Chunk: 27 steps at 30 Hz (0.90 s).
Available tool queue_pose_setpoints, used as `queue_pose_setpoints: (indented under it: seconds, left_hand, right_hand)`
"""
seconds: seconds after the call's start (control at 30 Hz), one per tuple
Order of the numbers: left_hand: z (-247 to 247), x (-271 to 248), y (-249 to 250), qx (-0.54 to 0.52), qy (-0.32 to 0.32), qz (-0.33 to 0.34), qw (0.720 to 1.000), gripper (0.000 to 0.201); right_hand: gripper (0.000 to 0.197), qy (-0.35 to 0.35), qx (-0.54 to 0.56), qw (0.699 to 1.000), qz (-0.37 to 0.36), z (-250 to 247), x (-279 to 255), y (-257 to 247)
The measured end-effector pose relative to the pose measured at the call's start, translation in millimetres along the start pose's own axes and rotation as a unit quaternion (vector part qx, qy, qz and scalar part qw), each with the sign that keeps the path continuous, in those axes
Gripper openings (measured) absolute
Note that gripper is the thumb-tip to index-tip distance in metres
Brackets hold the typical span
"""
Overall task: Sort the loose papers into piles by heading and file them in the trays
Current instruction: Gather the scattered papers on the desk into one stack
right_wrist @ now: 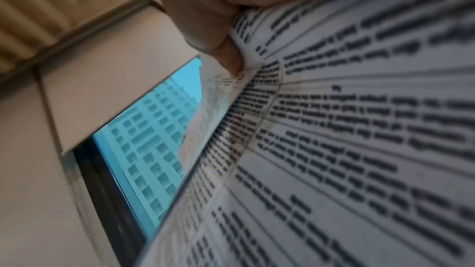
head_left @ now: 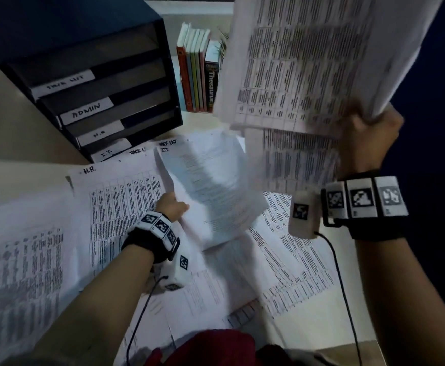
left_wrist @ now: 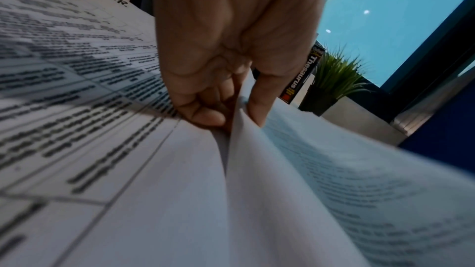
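Printed sheets lie spread over the desk. My right hand (head_left: 372,128) holds a sheaf of table-printed papers (head_left: 303,62) raised high at the upper right; in the right wrist view the thumb (right_wrist: 228,56) presses on those papers (right_wrist: 359,129). My left hand (head_left: 172,207) pinches the left edge of a curled text sheet (head_left: 213,186), lifted off the desk; the left wrist view shows that hand (left_wrist: 231,109) clamped on the sheet (left_wrist: 321,170). Beside it lies a sheet headed "H.R." (head_left: 120,196). A black tray unit (head_left: 105,83) with labelled drawers stands at the back left.
Several books (head_left: 197,72), one a Thesaurus, stand upright right of the tray unit, with a small potted plant (left_wrist: 334,80) behind them. More table sheets (head_left: 17,273) cover the desk's left and lower right. Wrist-camera cables (head_left: 348,299) hang from both wrists.
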<state>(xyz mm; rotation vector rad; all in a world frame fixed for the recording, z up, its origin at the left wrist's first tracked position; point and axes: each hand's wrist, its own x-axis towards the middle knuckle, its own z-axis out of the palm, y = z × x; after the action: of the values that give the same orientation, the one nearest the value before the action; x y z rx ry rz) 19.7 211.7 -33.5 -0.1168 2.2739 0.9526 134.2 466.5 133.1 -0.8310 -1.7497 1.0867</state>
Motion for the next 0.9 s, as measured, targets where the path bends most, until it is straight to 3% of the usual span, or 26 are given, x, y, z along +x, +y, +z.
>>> queue_pose_setpoints:
  seconds: [0.1, 0.2, 0.3, 0.33, 0.4, 0.47, 0.57, 0.67, 0.8, 0.9]
  left_hand:
    - [-2, 0, 0, -0.092, -0.020, 0.006, 0.996, 0.029]
    - [-3, -19, 15, -0.185, -0.023, 0.007, 0.983, 0.028]
    - [-3, -27, 17, -0.372, -0.081, -0.011, 0.925, 0.043]
    - [-4, -26, 16, -0.382, -0.108, -0.019, 0.918, 0.049]
    - [-3, -22, 14, -0.306, -0.123, -0.052, 0.943, 0.073]
    - [1, -10, 8, -0.198, -0.049, -0.076, 0.976, 0.076]
    - [1, 1, 6, -0.103, 0.015, -0.061, 0.993, 0.052]
    - [-6, 8, 4, -0.072, 0.043, -0.043, 0.996, 0.043]
    - [-11, 11, 1, -0.081, 0.034, -0.016, 0.996, 0.037]
    - [-10, 11, -1, -0.080, 0.034, 0.006, 0.996, 0.035]
  right_hand:
    - [0.009, -0.056, 0.019, 0.995, 0.082, 9, -22, 27]
    - [0.018, -0.175, -0.077, 0.962, 0.193, 22, -65, 70]
    - [0.019, -0.281, -0.106, 0.913, 0.276, 32, -100, 109]
    - [0.021, -0.305, -0.109, 0.899, 0.294, 35, -107, 116]
    - [0.033, -0.349, -0.127, 0.880, 0.296, 43, -117, 130]
    - [0.044, -0.383, -0.156, 0.872, 0.263, 49, -112, 137]
    - [0.055, -0.340, -0.256, 0.878, 0.216, 50, -70, 141]
    - [0.083, -0.264, -0.421, 0.844, 0.203, 36, -8, 146]
    - [0.105, -0.252, -0.473, 0.806, 0.250, 14, 31, 167]
    - [0.108, -0.251, -0.461, 0.815, 0.244, 11, 28, 179]
